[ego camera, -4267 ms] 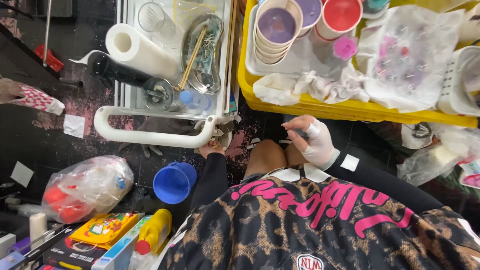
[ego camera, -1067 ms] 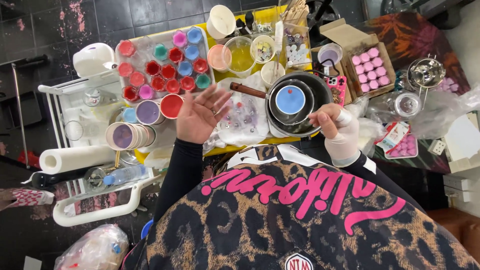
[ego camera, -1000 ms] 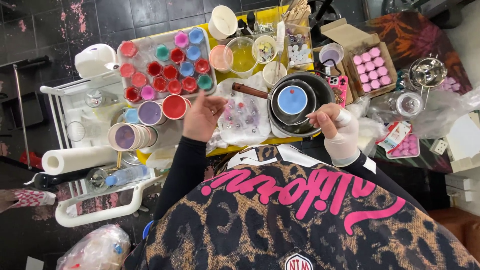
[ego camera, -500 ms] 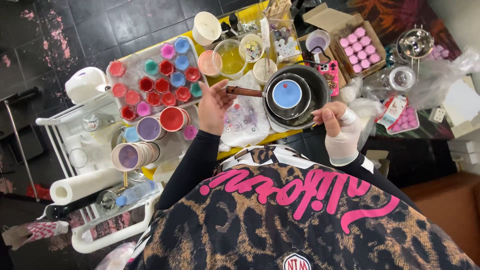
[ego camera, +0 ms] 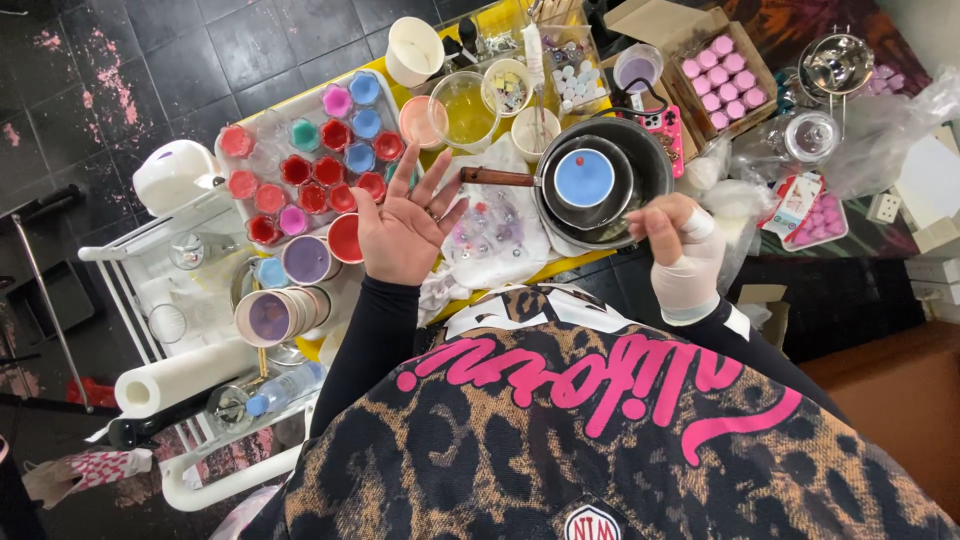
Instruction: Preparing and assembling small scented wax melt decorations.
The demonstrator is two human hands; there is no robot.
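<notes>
My left hand [ego camera: 402, 232] is raised palm up with its fingers spread, holding nothing, over a white cloth [ego camera: 492, 232] dotted with wax. It hovers just right of a red-filled paper cup [ego camera: 343, 238]. My right hand [ego camera: 677, 240], wrapped in white bandage, has its fingers curled in beside the near rim of a dark round pan [ego camera: 648, 165]; I see nothing in it. Inside the pan sits a smaller pot of blue wax [ego camera: 584, 177] with a wooden handle [ego camera: 497, 178] pointing toward my left hand.
A white tray [ego camera: 276, 122] of several small coloured wax cups lies at the back left, with stacked paper cups [ego camera: 270, 314] nearer. A jug of yellow liquid [ego camera: 466, 104], a box of pink wax pieces [ego camera: 718, 82] and a paper towel roll [ego camera: 178, 375] on a white cart surround the yellow table [ego camera: 563, 263].
My left hand turned from reaching toward the pot's handle to an open palm with spread fingers. My right hand stayed by the pan rim. The view swung up from the floor earlier.
</notes>
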